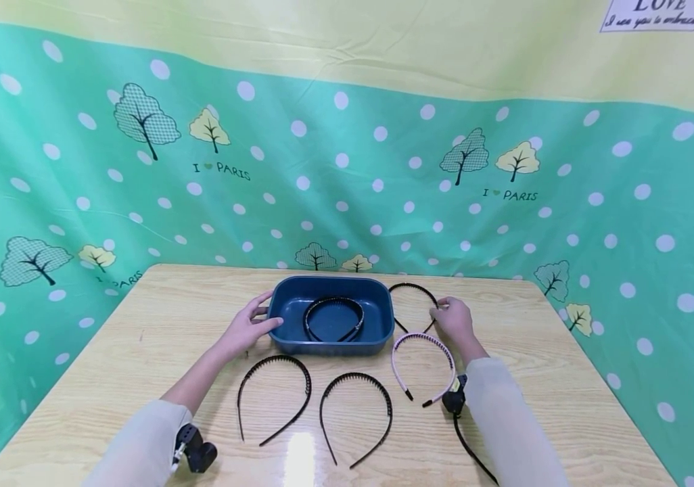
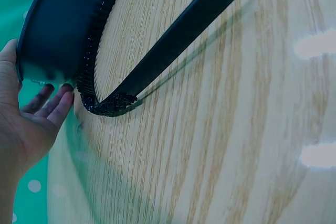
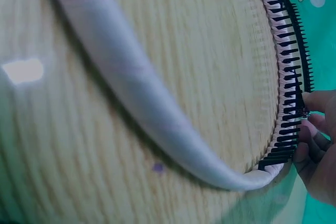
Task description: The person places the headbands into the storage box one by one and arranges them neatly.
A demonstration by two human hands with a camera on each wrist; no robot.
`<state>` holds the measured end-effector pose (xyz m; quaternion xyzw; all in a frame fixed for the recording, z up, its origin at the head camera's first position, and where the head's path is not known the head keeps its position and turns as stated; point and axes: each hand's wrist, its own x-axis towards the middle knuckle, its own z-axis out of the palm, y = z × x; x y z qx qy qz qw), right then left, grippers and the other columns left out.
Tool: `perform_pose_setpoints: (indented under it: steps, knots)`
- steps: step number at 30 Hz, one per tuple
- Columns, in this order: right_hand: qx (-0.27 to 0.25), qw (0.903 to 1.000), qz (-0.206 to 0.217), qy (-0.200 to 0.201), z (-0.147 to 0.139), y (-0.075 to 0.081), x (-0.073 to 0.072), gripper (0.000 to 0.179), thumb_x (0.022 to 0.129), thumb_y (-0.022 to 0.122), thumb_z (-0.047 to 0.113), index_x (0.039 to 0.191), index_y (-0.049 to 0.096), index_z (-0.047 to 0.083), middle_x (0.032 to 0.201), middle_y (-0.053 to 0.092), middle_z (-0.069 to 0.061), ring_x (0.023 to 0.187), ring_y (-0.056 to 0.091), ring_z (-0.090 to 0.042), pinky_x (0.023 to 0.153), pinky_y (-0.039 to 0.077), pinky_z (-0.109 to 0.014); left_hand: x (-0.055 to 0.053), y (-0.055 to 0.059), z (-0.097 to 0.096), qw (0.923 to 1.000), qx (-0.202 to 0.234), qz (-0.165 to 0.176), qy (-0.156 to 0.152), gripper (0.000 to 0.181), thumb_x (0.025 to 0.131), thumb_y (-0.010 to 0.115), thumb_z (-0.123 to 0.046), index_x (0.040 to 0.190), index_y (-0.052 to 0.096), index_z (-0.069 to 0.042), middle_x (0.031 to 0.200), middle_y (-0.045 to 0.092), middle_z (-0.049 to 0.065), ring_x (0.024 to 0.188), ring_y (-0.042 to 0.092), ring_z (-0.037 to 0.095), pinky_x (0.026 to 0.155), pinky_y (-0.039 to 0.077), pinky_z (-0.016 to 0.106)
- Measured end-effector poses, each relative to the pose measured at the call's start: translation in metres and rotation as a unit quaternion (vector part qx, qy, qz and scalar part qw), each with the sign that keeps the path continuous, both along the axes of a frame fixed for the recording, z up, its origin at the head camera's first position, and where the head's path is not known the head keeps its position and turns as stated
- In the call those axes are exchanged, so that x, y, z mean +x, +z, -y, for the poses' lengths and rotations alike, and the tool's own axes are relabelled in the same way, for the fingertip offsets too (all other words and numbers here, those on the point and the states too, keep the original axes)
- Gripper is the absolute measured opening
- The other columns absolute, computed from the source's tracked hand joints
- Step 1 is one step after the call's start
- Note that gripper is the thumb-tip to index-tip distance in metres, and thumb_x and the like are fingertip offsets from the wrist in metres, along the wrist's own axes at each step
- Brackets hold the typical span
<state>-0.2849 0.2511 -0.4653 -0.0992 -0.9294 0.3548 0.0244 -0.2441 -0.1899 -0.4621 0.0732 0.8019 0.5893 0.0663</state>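
My left hand (image 1: 249,326) holds the left wall of a dark blue plastic basin (image 1: 329,348), thumb over the rim and fingers along the outside. Inside the basin lies a black headband (image 1: 356,308), perhaps overlapping another. To the basin's right, my right hand (image 1: 455,319) pinches the right side of a black toothed headband (image 1: 410,285) between thumb and fingers. Just in front of that hand lies a pale pink headband (image 1: 449,365) with black inner teeth; it fills much of the right wrist view, where the fingers (image 3: 315,98) show beyond it.
Two more black toothed headbands lie in front of the basin, one at the left (image 1: 307,385) and one in the middle (image 1: 389,406). A black cable (image 1: 471,452) runs beside the right sleeve. Behind the wooden table (image 1: 201,297) hangs a green dotted curtain (image 1: 377,223).
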Motion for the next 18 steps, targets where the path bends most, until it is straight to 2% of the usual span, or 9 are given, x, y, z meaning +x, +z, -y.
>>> perform_pose_setpoints:
  steps: [3, 12, 15, 18]
  knots:
    - [-0.005, 1.0000, -0.002, -0.003, 0.0002, 0.0006, -0.0011, 0.038, 0.088, 0.056, 0.016, 0.119, 0.057, -0.006, 0.116, 0.061, -0.026, 0.107, 0.058, -0.038, 0.089, 0.048, -0.048, -0.0002, -0.0003, 0.0002, 1.0000, 0.003, 0.003, 0.003, 0.073, 0.086, 0.067, -0.029, 0.147, 0.028, -0.019, 0.135, 0.046, 0.027, 0.120, 0.052, 0.040, 0.092, 0.050, 0.040]
    - [-0.018, 0.9996, -0.012, -0.016, 0.0025, 0.0017, -0.0012, 0.036, 0.086, 0.054, 0.010, 0.118, 0.058, -0.008, 0.120, 0.058, -0.028, 0.110, 0.055, -0.040, 0.093, 0.047, -0.048, -0.0005, -0.0004, 0.0000, 1.0000, -0.001, 0.001, 0.006, 0.070, 0.088, 0.065, -0.023, 0.147, 0.028, -0.016, 0.134, 0.047, 0.028, 0.119, 0.052, 0.039, 0.092, 0.051, 0.041]
    - [-0.020, 0.9995, -0.014, -0.020, 0.0037, 0.0023, 0.0001, 0.036, 0.088, 0.053, 0.010, 0.119, 0.058, -0.007, 0.119, 0.059, -0.028, 0.108, 0.056, -0.039, 0.090, 0.049, -0.046, -0.0008, -0.0013, 0.0004, 1.0000, -0.002, -0.003, 0.004, 0.070, 0.089, 0.065, -0.022, 0.147, 0.028, -0.016, 0.134, 0.047, 0.028, 0.119, 0.052, 0.040, 0.092, 0.051, 0.041]
    - [-0.020, 0.9993, -0.022, -0.024, 0.0046, 0.0040, 0.0012, 0.036, 0.088, 0.053, 0.010, 0.119, 0.058, -0.007, 0.113, 0.062, -0.027, 0.097, 0.060, -0.035, 0.081, 0.052, -0.041, -0.0011, -0.0013, 0.0014, 0.9999, -0.003, -0.011, -0.001, 0.071, 0.088, 0.065, -0.024, 0.148, 0.027, -0.014, 0.134, 0.047, 0.030, 0.119, 0.052, 0.040, 0.091, 0.051, 0.041]
